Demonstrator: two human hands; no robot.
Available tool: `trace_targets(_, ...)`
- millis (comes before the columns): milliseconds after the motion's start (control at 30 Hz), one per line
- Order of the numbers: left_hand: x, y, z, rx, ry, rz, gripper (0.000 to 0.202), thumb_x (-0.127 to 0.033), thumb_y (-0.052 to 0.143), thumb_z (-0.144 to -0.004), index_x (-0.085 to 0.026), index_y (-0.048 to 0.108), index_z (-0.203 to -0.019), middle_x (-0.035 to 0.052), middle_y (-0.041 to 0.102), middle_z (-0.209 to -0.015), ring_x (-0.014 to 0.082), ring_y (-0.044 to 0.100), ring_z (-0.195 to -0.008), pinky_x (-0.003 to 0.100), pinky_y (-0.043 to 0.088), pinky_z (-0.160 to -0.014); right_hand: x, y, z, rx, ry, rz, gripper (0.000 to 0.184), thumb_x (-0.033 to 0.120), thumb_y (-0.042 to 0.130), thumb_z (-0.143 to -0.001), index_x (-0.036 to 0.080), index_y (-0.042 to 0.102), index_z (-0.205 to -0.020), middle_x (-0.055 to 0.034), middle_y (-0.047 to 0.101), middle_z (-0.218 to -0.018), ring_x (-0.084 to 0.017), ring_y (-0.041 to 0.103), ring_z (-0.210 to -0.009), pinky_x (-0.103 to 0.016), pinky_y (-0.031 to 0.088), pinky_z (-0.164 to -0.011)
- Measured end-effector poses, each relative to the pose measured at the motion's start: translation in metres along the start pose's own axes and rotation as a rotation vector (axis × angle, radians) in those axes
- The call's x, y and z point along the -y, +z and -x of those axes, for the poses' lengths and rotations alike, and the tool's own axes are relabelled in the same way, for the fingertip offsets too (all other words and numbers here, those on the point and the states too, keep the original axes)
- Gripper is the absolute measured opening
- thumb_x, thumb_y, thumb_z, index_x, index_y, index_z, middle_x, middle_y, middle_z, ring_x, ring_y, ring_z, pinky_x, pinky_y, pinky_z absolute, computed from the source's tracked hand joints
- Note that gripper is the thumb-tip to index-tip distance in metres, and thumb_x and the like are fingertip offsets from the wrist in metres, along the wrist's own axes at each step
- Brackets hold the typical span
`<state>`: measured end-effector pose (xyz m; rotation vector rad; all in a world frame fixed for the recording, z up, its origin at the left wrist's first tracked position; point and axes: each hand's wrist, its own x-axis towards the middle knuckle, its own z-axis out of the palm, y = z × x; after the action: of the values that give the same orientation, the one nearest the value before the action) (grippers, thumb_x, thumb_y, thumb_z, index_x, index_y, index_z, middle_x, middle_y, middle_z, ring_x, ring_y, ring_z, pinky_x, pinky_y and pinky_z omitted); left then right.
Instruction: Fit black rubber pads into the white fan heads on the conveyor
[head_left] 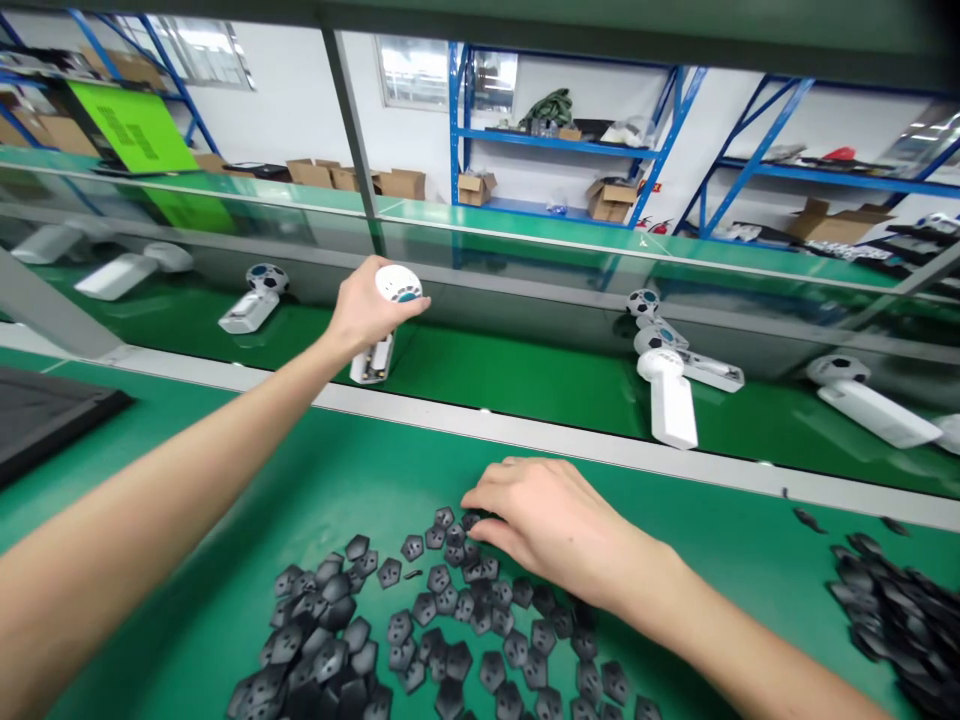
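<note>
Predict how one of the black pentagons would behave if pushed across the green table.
The black pentagon would probably slide rather than roll, since it looks flat and straight-sided. It's likely stiff: its edges look crisp, with no sagging. It seems light, being thin and small beside the fingers, so a gentle nudge might shift it.

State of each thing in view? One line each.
White device: held over the belt
Left hand: closed on white device
Black pieces: loose, heaped and scattered
Right hand: curled at black pieces
Other devices: lying on belt
Belt: moving or stopped, can't tell
</note>
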<state>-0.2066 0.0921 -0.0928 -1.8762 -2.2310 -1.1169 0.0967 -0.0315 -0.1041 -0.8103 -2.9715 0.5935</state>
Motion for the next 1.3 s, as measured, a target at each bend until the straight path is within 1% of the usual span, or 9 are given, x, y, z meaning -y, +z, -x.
trace_targets(167,-0.038,0.014,0.039,-0.154,-0.064,0.494,0.067,-0.049,0.089,-0.07,-0.017,0.058,-0.12,0.0084,0.069,-0.106,0.0246,0.068,-0.088,0.034,0.054,-0.073,0.002,0.003,-0.008,0.007,0.045,-0.042,0.002,0.019,0.075,-0.101,0.018,0.077,-0.1,-0.0057,0.077,-0.107,-0.025,0.072,-0.099,-0.032,0.04,-0.072)
trace_targets(367,-0.075,0.007,0.078,0.081,0.091,0.613,0.069,-0.052,0.071,-0.088,-0.018,0.05,-0.145,0.0102,0.066,-0.12,0.023,0.066,-0.092,0.035,0.055,-0.081,-0.008,0.001,-0.005,-0.026,0.114,-0.223,0.01,0.013,0.078,-0.098,0.018,0.072,-0.091,-0.0022,0.077,-0.092,-0.019,0.069,-0.081,-0.027,0.038,-0.068)
trace_targets(500,-0.083,-0.003,0.093,0.182,0.136,0.676,0.058,-0.053,0.078,-0.083,-0.02,0.056,-0.125,0.0089,0.068,-0.116,0.0224,0.067,-0.09,0.032,0.055,-0.075,-0.018,0.0,0.001,-0.061,0.121,-0.14,0.007,0.014,0.075,-0.1,0.018,0.071,-0.104,-0.0042,0.079,-0.095,-0.021,0.071,-0.082,-0.028,0.036,-0.066)
trace_targets(667,-0.094,-0.016,0.097,0.107,0.036,0.645,0.061,-0.051,0.087,-0.069,-0.02,0.056,-0.111,0.0047,0.069,-0.095,0.0201,0.066,-0.075,0.027,0.053,-0.061,-0.017,0.0,0.003,-0.018,-0.029,0.029,0.009,0.02,0.069,-0.105,0.018,0.071,-0.114,-0.0067,0.08,-0.104,-0.023,0.074,-0.09,-0.031,0.036,-0.066)
trace_targets(867,-0.094,-0.016,0.098,0.067,-0.1,0.581,0.07,-0.064,0.087,-0.066,-0.023,0.067,-0.119,0.0062,0.073,-0.096,0.0243,0.066,-0.075,0.03,0.053,-0.059,-0.023,-0.003,-0.007,0.023,-0.021,-0.056,0.012,0.029,0.076,-0.103,0.018,0.08,-0.1,-0.0064,0.083,-0.107,-0.023,0.077,-0.094,-0.029,0.046,-0.072)
trace_targets(933,-0.093,-0.012,0.102,0.057,-0.143,0.632,0.077,-0.069,0.085,-0.067,-0.026,0.066,-0.129,0.0068,0.075,-0.099,0.0276,0.07,-0.081,0.033,0.055,-0.064,-0.033,-0.002,-0.008,0.014,-0.036,-0.2,0.004,0.02,0.08,-0.097,0.018,0.082,-0.1,-0.0056,0.084,-0.101,-0.023,0.078,-0.094,-0.027,0.051,-0.077)
trace_targets(1000,-0.096,-0.01,0.108,0.066,-0.146,0.672,0.085,-0.071,0.084,-0.07,-0.028,0.062,-0.14,0.0067,0.076,-0.101,0.0293,0.071,-0.085,0.035,0.057,-0.069,-0.044,-0.002,-0.008,-0.011,-0.067,-0.348,0.014,0.006,0.079,-0.092,0.017,0.083,-0.099,-0.0038,0.085,-0.092,-0.021,0.079,-0.088,-0.025,0.054,-0.079)
trace_targets(1133,-0.106,-0.013,0.119,0.118,-0.083,0.686,0.08,-0.074,0.076,-0.079,-0.025,0.063,-0.141,0.0071,0.076,-0.099,0.0272,0.071,-0.082,0.034,0.057,-0.07,-0.062,-0.011,-0.005,-0.159,-0.047,-0.465,0.014,0.006,0.074,-0.095,0.015,0.085,-0.098,-0.0049,0.085,-0.093,-0.018,0.079,-0.081,-0.023,0.056,-0.078)
trace_targets(1300,-0.115,-0.017,0.126,0.191,-0.067,0.756,0.068,-0.076,0.069,-0.085,-0.022,0.065,-0.126,0.0067,0.074,-0.095,0.0236,0.068,-0.077,0.03,0.056,-0.066,-0.071,-0.039,0.007,-0.643,-0.051,-0.709,0.012,0.018,0.077,-0.094,0.023,0.087,-0.088,-0.0028,0.083,-0.092,-0.018,0.076,-0.082,-0.024,0.057,-0.071)
